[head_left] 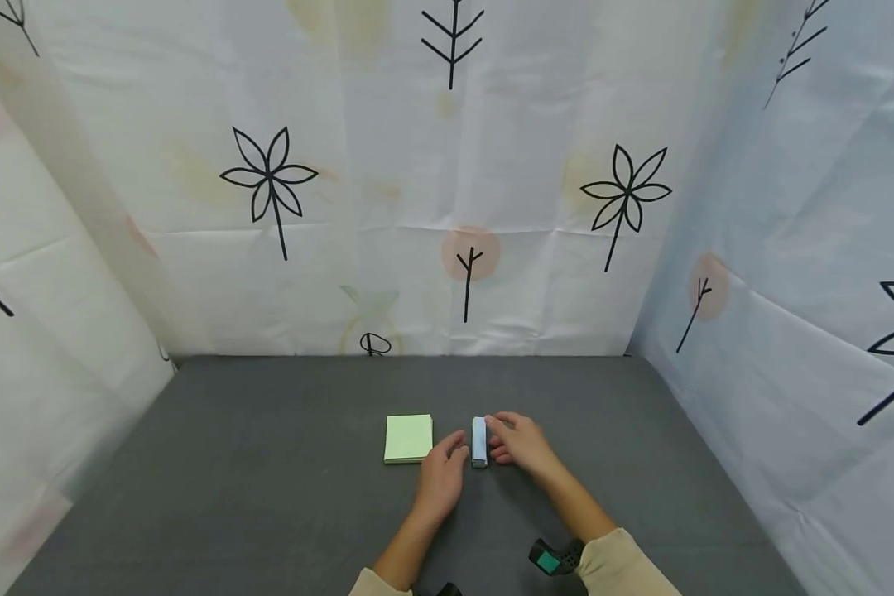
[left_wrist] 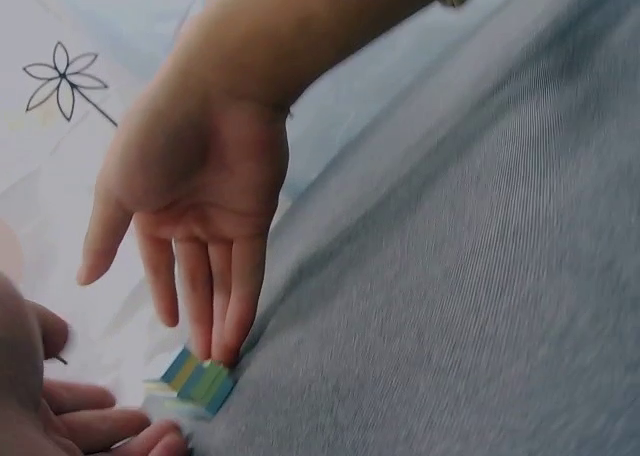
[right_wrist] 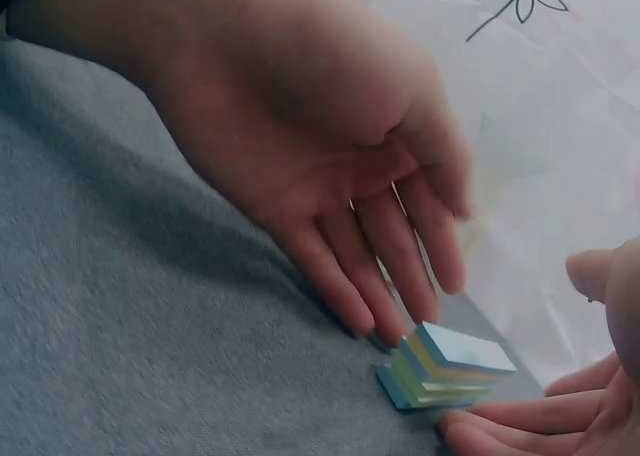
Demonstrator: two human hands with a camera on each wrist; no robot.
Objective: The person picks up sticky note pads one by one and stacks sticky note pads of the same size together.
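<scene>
Forearms cut off at the bottom edge of the head view, beige sleeves only partly in frame, a black wrist unit with a teal face point(head_left: 554, 559) on the right arm half visible. Small block of sticky notes point(head_left: 479, 441) stands on edge on the grey felt-like table mat point(head_left: 268, 497), between the two hands near the middle; from above it reads as a narrow pale blue strip, layers not visible there. Wrist views show its side striped blue, green and yellowish, corners square, edges blurred. Left hand point(head_left: 441, 476) lies with fingers straight and relaxed, holding nothing; left fingertips point(left_wrist: 228, 348) touch the stack's side at the mat. Right hand point(head_left: 520, 443) is on the stack's other side, fingers point(right_wrist: 385, 276) extended and loosely spread, tips at or just beside the block; actual contact hard to confirm, partly hidden by the fingers themselves. Each wrist view also catches the opposite hand, cropped at the frame corner and out of focus. Separate light green sticky-note pad point(head_left: 408, 438) lies flat on the mat just left of the left hand, square, matte, apart from the striped block. Mat surface fine-ribbed and fuzzy up close. Backdrop is thin creased white curtain fabric point(head_left: 447, 207) printed with black line-drawn leaves and faint coloured blotches, walling three sides.
</scene>
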